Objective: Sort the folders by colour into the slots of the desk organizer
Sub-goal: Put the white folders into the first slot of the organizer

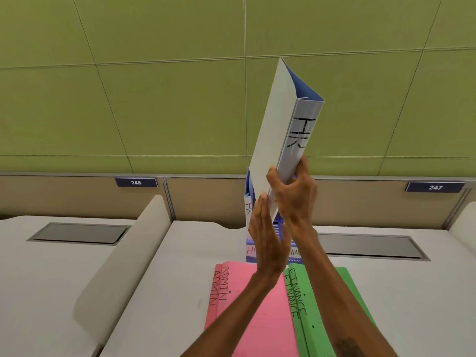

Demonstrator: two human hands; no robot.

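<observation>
1. Green wall panels (154, 99) back a row of white desks with low dividers; a plate reading 246 (136, 182) sits on the partition.
2. On the table (180, 253) lie pink folders (257, 318) marked ADMIN and, just beside them on the right, green folders (316, 318) marked FINANCE.
3. Behind them stands the blue organizer (279, 229), mostly hidden by the hands. One blue folder already stands upright in its left part (247, 199).
4. A second blue folder (278, 124) is held up in the air above the organizer, tilted, spine toward the camera and top corner leaning right.
5. The right hand (293, 194) grips it near the lower end of the spine, its fingers (304, 173) curled round one side and the thumb on the other.
6. The left hand (268, 243) holds nothing: it is flat, fingers straight and together, laid along the folder's lower cover as a guide.
7. Judging by its flat covers and squared spine, the folder is stiff card, light and rather smooth, so it could slide in a loose hold.
8. A grip low on the spine leaves the top free to swing, so the flat left hand is probably what will keep the bottom edge aimed at the slot.
</observation>
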